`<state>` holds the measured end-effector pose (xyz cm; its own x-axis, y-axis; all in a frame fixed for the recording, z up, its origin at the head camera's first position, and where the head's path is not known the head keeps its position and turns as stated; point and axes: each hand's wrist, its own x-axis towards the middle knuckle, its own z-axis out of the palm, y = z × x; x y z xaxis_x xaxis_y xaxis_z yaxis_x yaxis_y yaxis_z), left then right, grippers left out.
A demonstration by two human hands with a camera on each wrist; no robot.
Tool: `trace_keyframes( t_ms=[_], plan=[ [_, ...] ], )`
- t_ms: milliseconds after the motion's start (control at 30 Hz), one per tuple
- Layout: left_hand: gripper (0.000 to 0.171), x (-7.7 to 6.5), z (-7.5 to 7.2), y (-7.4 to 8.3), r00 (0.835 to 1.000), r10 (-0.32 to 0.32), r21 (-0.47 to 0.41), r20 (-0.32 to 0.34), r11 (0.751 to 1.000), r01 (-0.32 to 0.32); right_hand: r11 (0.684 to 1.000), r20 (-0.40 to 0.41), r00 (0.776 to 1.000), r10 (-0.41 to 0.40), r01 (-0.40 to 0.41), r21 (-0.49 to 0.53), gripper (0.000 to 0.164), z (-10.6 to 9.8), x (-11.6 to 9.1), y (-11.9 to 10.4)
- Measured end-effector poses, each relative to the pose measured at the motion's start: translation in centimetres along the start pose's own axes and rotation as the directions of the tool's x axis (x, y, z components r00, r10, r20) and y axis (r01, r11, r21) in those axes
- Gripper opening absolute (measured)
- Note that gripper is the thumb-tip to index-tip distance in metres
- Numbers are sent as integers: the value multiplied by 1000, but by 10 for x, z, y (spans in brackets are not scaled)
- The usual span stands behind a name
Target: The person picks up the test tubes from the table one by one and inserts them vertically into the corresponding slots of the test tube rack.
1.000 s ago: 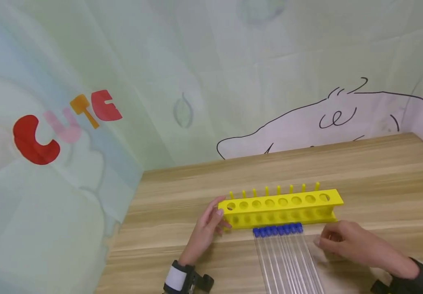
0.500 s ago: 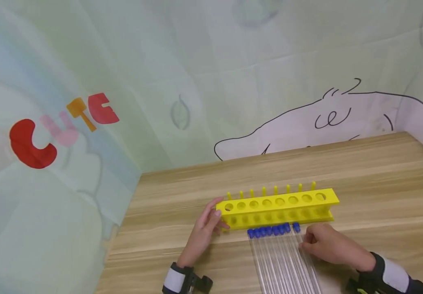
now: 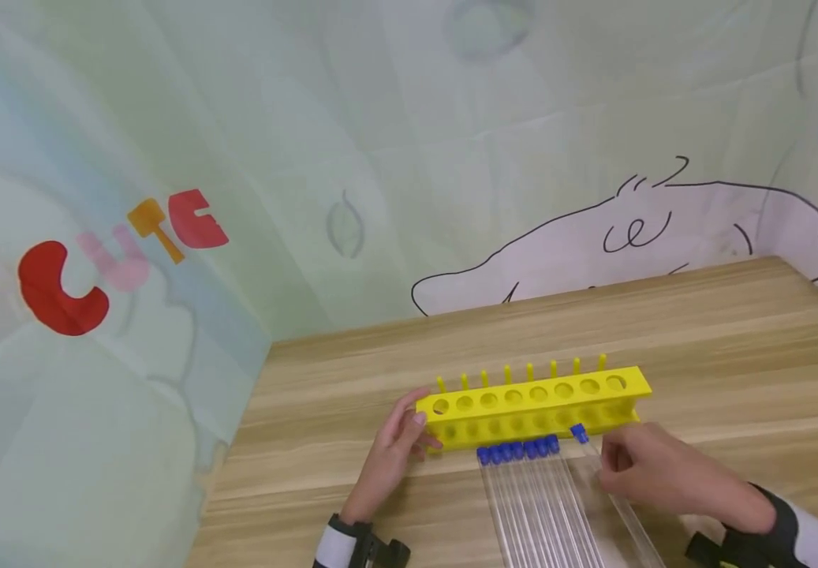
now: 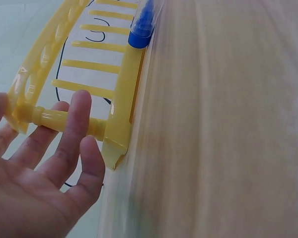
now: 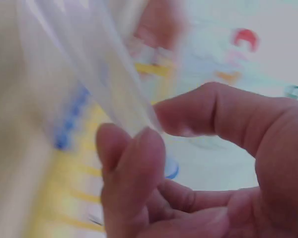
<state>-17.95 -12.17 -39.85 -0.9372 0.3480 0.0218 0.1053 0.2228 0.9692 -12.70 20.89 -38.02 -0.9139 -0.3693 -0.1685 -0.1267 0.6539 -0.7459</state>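
Observation:
A yellow test tube rack [image 3: 479,404] stands on the table, with a row of round holes and several pegs along its back. My left hand [image 3: 390,465] holds the rack's left end; in the left wrist view its fingers curl around the yellow end post [image 4: 54,119]. My right hand [image 3: 664,473] pinches a clear test tube [image 3: 632,521] between thumb and fingers. That tube's blue cap [image 3: 579,432] points toward the rack's front. In the right wrist view the pinched tube is blurred. Beside it, several capped tubes [image 3: 539,505] lie side by side in front of the rack.
The wooden table [image 3: 338,394] extends behind and to both sides of the rack. A printed cloth [image 3: 309,118] hangs behind and at the left, close to the table's edges. Each wrist wears a black strap [image 3: 781,521] with a small camera.
My right hand has moved in to the rightmost tube and now pinches it. That tube has shifted away from the row and tilted. The left hand stays at the rack's end.

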Motion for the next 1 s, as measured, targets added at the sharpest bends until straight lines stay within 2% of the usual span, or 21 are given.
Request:
trace_keyframes(
  t_ms=[67, 100, 133, 167, 200, 267, 333, 367, 400, 433, 467, 500, 533, 633, 700, 833, 900, 1000],
  plan=[
    [41, -1, 0, 0, 1000, -5, -5, 3, 1000, 5, 999, -101, 994, -33, 32, -18, 12, -17, -9, -11],
    [41, -1, 0, 0, 1000, -8, -4, 1, 1000, 8, 998, -182, 982, -56, 48, -48, 12, -25, -13, -16],
    [41, -1, -1, 0, 1000, -9, -3, -2, 1000, 9, 994, -276, 957, -86, 65, -84, 12, -33, -15, -21],
    [41, -2, -1, 0, 1000, -9, -1, -5, 1000, 9, 991, -376, 920, -110, 72, -114, 12, -40, -17, -25],
    [40, -2, -1, 0, 1000, -12, 2, -7, 1000, 12, 986, -482, 864, -145, 86, -142, 12, -46, -18, -28],
    [40, -2, -1, 0, 1000, -17, 3, -10, 1000, 17, 968, -648, 724, -236, 121, -218, 11, -54, -17, -30],
    [40, -2, -1, -1, 1000, -17, 0, -9, 1000, 17, 941, -737, 586, -336, 171, -293, 16, -58, -11, -28],
    [40, -2, -1, -2, 1000, -16, -2, -9, 1000, 16, 924, -757, 531, -382, 192, -331, 19, -59, -7, -25],
    [40, -2, -1, -2, 1000, -17, -3, -8, 1000, 17, 905, -760, 492, -424, 204, -373, 20, -59, -2, -21],
    [40, -2, -1, -2, 1000, -16, -4, -8, 1000, 16, 890, -752, 477, -454, 205, -407, 21, -58, 2, -17],
    [40, -2, -1, -3, 1000, -16, -5, -6, 1000, 16, 878, -742, 474, -475, 202, -433, 21, -57, 7, -13],
    [40, -2, 0, -3, 1000, -15, -7, -6, 1000, 15, 875, -729, 489, -478, 198, -441, 21, -55, 10, -10],
    [40, -2, 0, -3, 1000, -16, -7, -5, 1000, 16, 878, -716, 515, -470, 192, -438, 20, -54, 14, -6],
    [40, -1, 0, -3, 1000, -23, -10, -2, 1000, 23, 908, -672, 623, -400, 168, -384, 13, -50, 18, -1],
    [40, -1, 0, -3, 1000, -26, -10, 1, 1000, 26, 929, -644, 683, -344, 147, -339, 10, -49, 19, 1],
    [41, 0, 0, -2, 1000, -28, -7, 4, 1000, 28, 960, -579, 782, -229, 84, -267, 11, -51, 19, 3],
    [41, 1, 0, -2, 1000, -24, -8, 7, 1000, 24, 968, -547, 818, -179, 47, -246, 11, -52, 18, 3],
    [42, 1, 0, -2, 1000, -22, -12, 14, 1000, 22, 973, -505, 854, -126, 8, -230, 10, -52, 18, 4]
  ],
)
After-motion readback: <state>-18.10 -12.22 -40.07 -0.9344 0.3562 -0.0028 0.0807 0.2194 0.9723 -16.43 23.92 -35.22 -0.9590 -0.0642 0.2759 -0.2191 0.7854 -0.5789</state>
